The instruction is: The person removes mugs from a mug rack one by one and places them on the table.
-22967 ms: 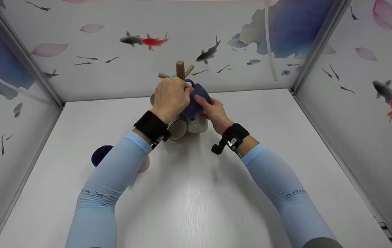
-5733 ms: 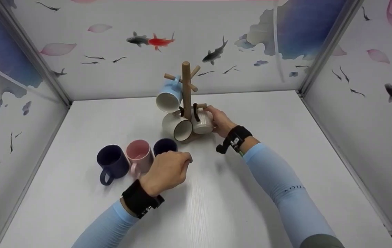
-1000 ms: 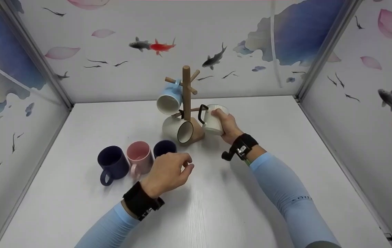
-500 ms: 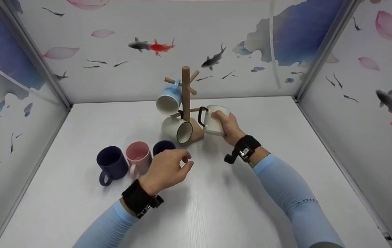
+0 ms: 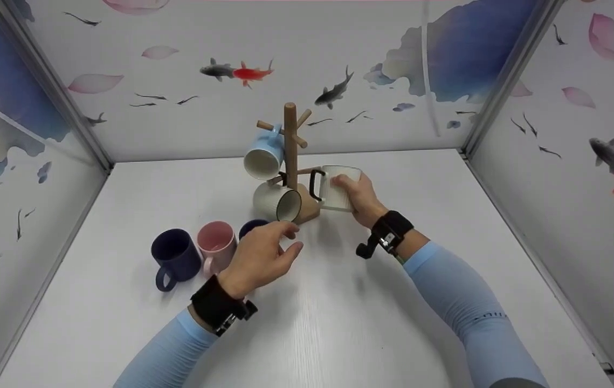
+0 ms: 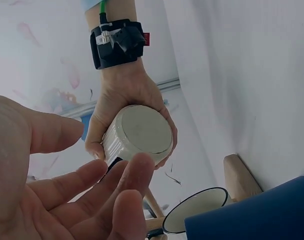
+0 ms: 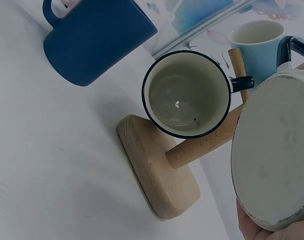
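Observation:
My right hand (image 5: 363, 196) grips a white ribbed mug (image 5: 336, 189) round its body, just right of the wooden mug tree (image 5: 290, 156). The mug's black handle points left, overlapping a lower peg's end in the head view. Its pale base (image 7: 274, 150) faces the right wrist camera. My left hand (image 5: 258, 258) holds nothing; its thumb and loosely bent fingers stand apart, also in the left wrist view. It partly hides a dark blue mug (image 5: 252, 226). On the tree hang a light blue mug (image 5: 264, 153), upper left, and another white mug (image 5: 273, 202), lower left.
Left of my left hand, a pink mug (image 5: 218, 242) and another dark blue mug (image 5: 177, 253) stand upright on the white table (image 5: 339, 323). Bare upper pegs (image 5: 304, 118) stick out from the post. Printed panels wall in the table's back and sides.
Earlier, both hands held a blue mug at the tree. The white mug then hung lower right; my right hand has since drawn it off rightward. Lately, my left hand has risen slightly, its fingers spreading.

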`<state>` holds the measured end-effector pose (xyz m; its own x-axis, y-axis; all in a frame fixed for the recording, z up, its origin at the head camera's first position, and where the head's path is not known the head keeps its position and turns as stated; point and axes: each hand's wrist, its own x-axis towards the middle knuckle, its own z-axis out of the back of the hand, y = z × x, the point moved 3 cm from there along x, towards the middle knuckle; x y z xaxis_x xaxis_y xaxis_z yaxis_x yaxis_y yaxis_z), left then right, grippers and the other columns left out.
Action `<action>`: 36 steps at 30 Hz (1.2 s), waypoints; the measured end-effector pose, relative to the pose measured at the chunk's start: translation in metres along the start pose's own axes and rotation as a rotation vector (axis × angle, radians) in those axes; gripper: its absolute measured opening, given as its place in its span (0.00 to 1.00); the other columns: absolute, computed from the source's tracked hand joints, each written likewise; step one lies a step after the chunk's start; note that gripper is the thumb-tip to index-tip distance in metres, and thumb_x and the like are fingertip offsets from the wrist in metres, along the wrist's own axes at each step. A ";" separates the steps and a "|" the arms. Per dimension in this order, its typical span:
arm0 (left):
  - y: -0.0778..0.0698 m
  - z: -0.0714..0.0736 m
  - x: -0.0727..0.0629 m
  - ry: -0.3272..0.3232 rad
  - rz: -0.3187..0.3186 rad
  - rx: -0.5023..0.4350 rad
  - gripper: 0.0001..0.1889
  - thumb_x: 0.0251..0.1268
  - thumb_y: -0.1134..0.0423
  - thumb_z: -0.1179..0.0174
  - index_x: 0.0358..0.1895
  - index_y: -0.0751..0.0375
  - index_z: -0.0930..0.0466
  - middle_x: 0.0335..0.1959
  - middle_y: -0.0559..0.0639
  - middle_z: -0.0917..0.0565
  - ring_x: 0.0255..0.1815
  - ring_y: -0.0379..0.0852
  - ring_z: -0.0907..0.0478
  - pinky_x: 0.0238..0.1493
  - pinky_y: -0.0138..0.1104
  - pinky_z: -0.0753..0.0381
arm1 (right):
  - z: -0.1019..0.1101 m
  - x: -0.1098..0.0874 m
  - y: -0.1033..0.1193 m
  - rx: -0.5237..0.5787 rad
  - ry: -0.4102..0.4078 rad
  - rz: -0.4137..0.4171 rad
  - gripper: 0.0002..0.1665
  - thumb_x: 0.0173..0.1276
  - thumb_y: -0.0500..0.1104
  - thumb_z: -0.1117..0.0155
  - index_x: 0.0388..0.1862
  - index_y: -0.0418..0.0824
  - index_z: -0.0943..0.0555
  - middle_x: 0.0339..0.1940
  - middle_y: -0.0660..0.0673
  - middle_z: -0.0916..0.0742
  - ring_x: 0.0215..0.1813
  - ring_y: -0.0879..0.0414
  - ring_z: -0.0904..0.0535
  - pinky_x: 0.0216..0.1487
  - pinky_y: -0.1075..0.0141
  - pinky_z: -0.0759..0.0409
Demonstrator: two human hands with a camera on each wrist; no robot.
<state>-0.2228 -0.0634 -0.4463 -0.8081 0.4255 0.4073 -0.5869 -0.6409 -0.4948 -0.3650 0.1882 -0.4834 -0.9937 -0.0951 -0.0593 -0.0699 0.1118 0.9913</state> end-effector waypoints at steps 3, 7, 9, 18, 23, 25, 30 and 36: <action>0.001 0.000 0.002 0.001 0.022 -0.020 0.15 0.77 0.57 0.30 0.59 0.59 0.11 0.49 0.55 0.05 0.31 0.43 0.09 0.41 0.39 0.10 | -0.001 -0.003 0.002 -0.001 0.008 0.012 0.34 0.72 0.46 0.33 0.71 0.36 0.31 0.53 0.46 0.13 0.49 0.58 0.11 0.49 0.66 0.08; 0.003 0.001 0.005 -0.011 0.037 -0.045 0.16 0.78 0.57 0.29 0.61 0.60 0.12 0.51 0.56 0.05 0.32 0.43 0.09 0.41 0.40 0.09 | -0.006 -0.005 0.005 -0.011 0.022 0.039 0.37 0.70 0.43 0.31 0.74 0.36 0.33 0.58 0.43 0.16 0.53 0.56 0.13 0.51 0.65 0.09; 0.004 0.003 0.006 -0.028 0.038 -0.051 0.17 0.77 0.57 0.29 0.62 0.60 0.12 0.51 0.56 0.05 0.32 0.44 0.09 0.41 0.40 0.09 | -0.009 -0.006 0.006 -0.018 0.025 0.056 0.39 0.68 0.41 0.31 0.75 0.36 0.33 0.61 0.41 0.18 0.56 0.54 0.15 0.53 0.64 0.09; 0.010 0.011 0.016 -0.078 0.082 -0.124 0.18 0.75 0.59 0.28 0.63 0.61 0.13 0.52 0.58 0.06 0.31 0.43 0.12 0.37 0.38 0.13 | -0.021 -0.010 0.012 0.010 0.047 0.117 0.39 0.63 0.38 0.30 0.72 0.38 0.32 0.64 0.40 0.21 0.59 0.49 0.18 0.53 0.59 0.11; 0.010 0.011 0.022 -0.077 0.100 -0.163 0.19 0.77 0.57 0.29 0.63 0.63 0.13 0.54 0.59 0.06 0.32 0.44 0.13 0.40 0.40 0.14 | -0.025 -0.012 0.011 0.020 0.043 0.137 0.38 0.61 0.36 0.30 0.70 0.38 0.31 0.63 0.41 0.21 0.58 0.50 0.19 0.54 0.60 0.12; 0.010 0.009 0.024 -0.078 0.109 -0.177 0.20 0.77 0.57 0.30 0.64 0.63 0.14 0.55 0.59 0.06 0.33 0.44 0.14 0.42 0.40 0.15 | -0.026 -0.013 0.010 0.000 0.043 0.145 0.39 0.60 0.37 0.29 0.70 0.39 0.31 0.63 0.41 0.20 0.58 0.50 0.19 0.54 0.60 0.12; 0.011 0.006 0.030 -0.075 0.127 -0.228 0.19 0.79 0.58 0.32 0.65 0.63 0.14 0.54 0.58 0.06 0.32 0.46 0.14 0.37 0.35 0.18 | -0.028 -0.016 0.010 -0.059 0.054 0.179 0.40 0.58 0.38 0.27 0.70 0.40 0.30 0.63 0.41 0.19 0.60 0.49 0.20 0.55 0.58 0.14; 0.014 0.004 0.033 -0.036 0.175 -0.330 0.18 0.85 0.61 0.39 0.69 0.64 0.16 0.52 0.59 0.06 0.31 0.45 0.08 0.29 0.30 0.21 | -0.029 -0.017 0.010 -0.076 0.052 0.221 0.42 0.53 0.37 0.24 0.69 0.40 0.28 0.62 0.42 0.17 0.60 0.49 0.21 0.57 0.57 0.16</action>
<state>-0.2577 -0.0611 -0.4366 -0.8987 0.3010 0.3189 -0.4297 -0.4593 -0.7775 -0.3461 0.1624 -0.4692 -0.9781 -0.1279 0.1644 0.1578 0.0606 0.9856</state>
